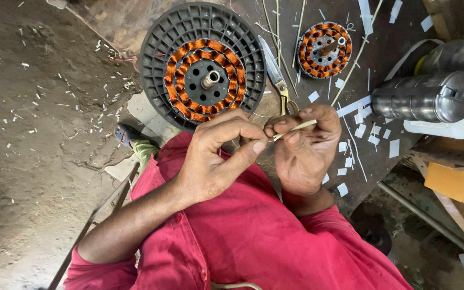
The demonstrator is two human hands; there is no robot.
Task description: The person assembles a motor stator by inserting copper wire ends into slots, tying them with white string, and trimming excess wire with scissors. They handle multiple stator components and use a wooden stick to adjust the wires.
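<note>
Both hands at frame centre, above the red-clothed lap. Left hand point(210, 161) closed, thumb and forefinger pinched on the near end of a thin pale sliver point(295, 129); right hand point(302, 145) curled shut around the same sliver, its far end poking out toward the right past the thumb. Sliver thus at centre, just below the bench edge, held between both hands and clear of the bench. Judged best handled with a light, even pinch near the working end, kept straight between the two grips, since so thin a strip looks likely to kink or snap under a hard bend. Large stator point(204, 80) with copper windings seated on a dark ribbed disc point(154, 48), upper centre; smaller stator point(324, 50) to the upper right, well apart. Scissors point(275, 75) lying between them, handles near the right hand. White paper scraps point(358, 131) scattered over the bench and the floor at left. Containers: a steel vessel point(425, 96) lying on its side at right over a white tub point(457, 129); contents of neither visible, cannot tell. Sandalled foot point(127, 135) on the ground, left of centre.
</note>
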